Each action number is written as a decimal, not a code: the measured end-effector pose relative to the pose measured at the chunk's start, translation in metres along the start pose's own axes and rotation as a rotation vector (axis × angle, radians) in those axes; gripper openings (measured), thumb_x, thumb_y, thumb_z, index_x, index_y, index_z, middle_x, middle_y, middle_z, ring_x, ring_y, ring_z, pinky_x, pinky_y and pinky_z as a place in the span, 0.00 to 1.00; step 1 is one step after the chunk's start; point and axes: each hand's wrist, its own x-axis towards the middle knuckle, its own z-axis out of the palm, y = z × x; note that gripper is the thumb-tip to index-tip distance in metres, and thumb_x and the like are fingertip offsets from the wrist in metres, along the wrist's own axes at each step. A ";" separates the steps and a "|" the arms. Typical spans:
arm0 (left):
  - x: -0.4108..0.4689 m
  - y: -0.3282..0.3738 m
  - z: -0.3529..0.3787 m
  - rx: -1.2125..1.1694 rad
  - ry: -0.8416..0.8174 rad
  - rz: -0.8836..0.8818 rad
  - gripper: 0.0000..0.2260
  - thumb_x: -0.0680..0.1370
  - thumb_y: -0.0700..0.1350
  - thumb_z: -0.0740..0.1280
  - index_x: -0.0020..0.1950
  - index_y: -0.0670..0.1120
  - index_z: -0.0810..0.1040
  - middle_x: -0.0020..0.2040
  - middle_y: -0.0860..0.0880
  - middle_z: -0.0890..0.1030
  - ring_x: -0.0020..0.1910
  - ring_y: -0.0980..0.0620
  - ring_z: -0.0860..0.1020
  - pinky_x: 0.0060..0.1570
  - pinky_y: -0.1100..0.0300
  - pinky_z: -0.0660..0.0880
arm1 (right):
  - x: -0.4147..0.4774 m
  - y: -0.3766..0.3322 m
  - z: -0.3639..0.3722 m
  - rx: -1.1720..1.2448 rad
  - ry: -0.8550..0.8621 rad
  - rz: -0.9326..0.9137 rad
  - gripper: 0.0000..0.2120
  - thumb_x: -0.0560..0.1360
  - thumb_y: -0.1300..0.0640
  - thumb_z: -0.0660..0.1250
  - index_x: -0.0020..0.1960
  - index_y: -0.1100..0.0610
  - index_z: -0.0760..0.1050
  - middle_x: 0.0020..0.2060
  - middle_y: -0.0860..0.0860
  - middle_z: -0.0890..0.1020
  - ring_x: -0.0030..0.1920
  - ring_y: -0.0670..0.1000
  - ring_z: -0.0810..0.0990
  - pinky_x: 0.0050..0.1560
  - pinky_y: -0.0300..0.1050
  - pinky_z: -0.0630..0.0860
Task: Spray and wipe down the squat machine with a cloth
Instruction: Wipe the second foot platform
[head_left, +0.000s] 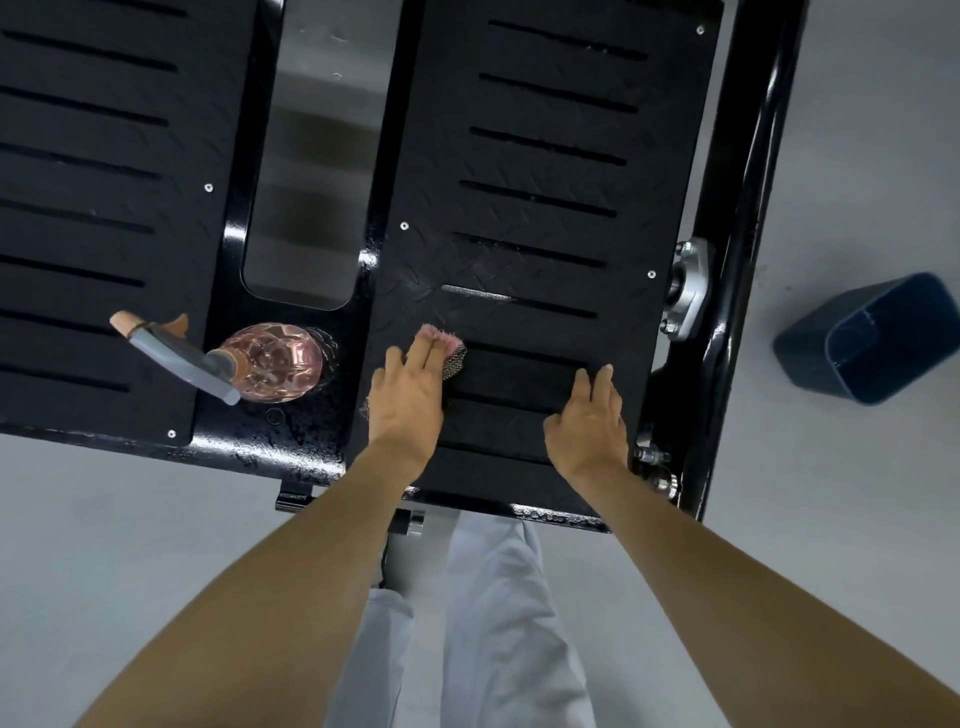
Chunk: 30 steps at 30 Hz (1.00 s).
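The squat machine's black footplate (540, 171) fills the upper view, with long slots across its two textured panels. My left hand (408, 400) lies flat with straight fingers on a small pink and dark mesh cloth (451, 353), pressing it against the right panel near the front edge. My right hand (589, 421) rests flat on the same panel, further right, with nothing under it. A clear spray bottle (270, 366) of pink liquid with a grey and tan trigger head stands on the plate to the left of my left hand.
A dark blue bin (878, 338) stands on the grey floor at the right. The machine's black frame rail (748, 260) and a silver bearing bracket (688, 288) run along the plate's right side. My light trousers show below the plate's front edge.
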 end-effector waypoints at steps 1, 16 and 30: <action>0.000 0.002 0.001 -0.014 0.015 -0.017 0.32 0.73 0.31 0.64 0.75 0.46 0.59 0.75 0.52 0.58 0.58 0.46 0.68 0.55 0.56 0.72 | -0.002 0.003 0.002 -0.005 0.000 0.006 0.33 0.79 0.56 0.57 0.78 0.60 0.44 0.77 0.58 0.41 0.77 0.57 0.45 0.75 0.54 0.55; 0.007 0.118 0.009 -0.254 -0.131 0.191 0.26 0.77 0.35 0.60 0.73 0.53 0.63 0.72 0.51 0.63 0.62 0.46 0.68 0.59 0.52 0.71 | -0.002 0.022 0.009 0.040 -0.018 0.055 0.35 0.78 0.54 0.62 0.77 0.59 0.46 0.77 0.56 0.43 0.77 0.55 0.46 0.75 0.53 0.55; 0.023 0.061 -0.018 0.435 -0.194 0.610 0.36 0.75 0.34 0.63 0.78 0.46 0.48 0.78 0.50 0.49 0.61 0.46 0.65 0.61 0.54 0.67 | -0.004 0.037 -0.020 -0.109 -0.194 -0.043 0.30 0.81 0.54 0.55 0.78 0.58 0.45 0.77 0.56 0.45 0.75 0.57 0.55 0.71 0.53 0.61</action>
